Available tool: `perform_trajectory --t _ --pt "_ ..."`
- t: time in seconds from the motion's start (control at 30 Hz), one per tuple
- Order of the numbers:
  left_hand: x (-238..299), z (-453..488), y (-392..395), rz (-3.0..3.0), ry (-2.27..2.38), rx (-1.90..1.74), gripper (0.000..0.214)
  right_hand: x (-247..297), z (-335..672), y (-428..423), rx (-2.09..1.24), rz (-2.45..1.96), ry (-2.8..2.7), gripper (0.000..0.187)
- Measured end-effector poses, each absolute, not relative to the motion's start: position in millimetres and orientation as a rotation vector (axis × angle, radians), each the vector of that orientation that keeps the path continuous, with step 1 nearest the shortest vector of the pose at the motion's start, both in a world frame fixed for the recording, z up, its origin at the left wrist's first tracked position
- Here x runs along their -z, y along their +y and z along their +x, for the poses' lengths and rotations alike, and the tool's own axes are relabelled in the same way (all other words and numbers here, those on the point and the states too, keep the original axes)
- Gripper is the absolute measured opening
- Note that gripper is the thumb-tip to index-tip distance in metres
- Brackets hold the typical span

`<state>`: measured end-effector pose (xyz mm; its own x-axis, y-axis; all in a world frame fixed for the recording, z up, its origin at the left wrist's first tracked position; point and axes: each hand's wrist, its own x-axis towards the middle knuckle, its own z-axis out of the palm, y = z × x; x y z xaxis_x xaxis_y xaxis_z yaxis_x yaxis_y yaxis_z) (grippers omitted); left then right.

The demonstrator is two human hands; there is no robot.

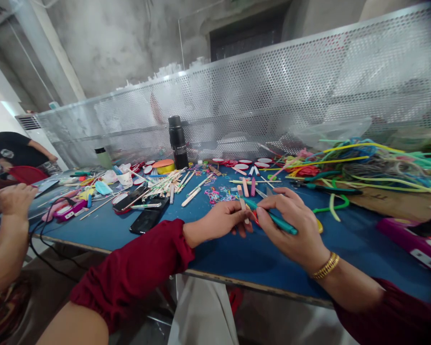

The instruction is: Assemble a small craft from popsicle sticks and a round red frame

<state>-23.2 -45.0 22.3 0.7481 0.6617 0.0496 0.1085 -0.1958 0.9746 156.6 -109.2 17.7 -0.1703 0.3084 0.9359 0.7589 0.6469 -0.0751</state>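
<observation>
Above the blue table, my left hand (221,220) pinches a small flat stick (242,201), pale with a pinkish-brown upper end, between thumb and fingers. My right hand (294,220), with a gold bracelet at the wrist, is closed around a teal pen (283,224). The pen's tip end points toward the stick, close to my left fingers; whether they touch I cannot tell. Just behind the hands lie a pink stick (253,187) and small colourful plastic loops (221,195). A red piece shows partly between my hands, its kind hidden.
A black bottle (178,143) stands at the back before a perforated metal screen (244,100). Left are a pile of patterned sticks (172,182) and a black phone (147,218). Right are bundled coloured strips (366,163) and a purple device (413,244). Another person's hands (14,199) are at far left.
</observation>
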Motion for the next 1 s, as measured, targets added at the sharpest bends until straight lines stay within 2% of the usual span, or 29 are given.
perform_trajectory --t 1.0 --pt "-20.0 -24.7 -43.8 1.721 0.555 -0.584 0.047 -17.6 157.0 -109.6 0.534 -0.856 -1.767 0.012"
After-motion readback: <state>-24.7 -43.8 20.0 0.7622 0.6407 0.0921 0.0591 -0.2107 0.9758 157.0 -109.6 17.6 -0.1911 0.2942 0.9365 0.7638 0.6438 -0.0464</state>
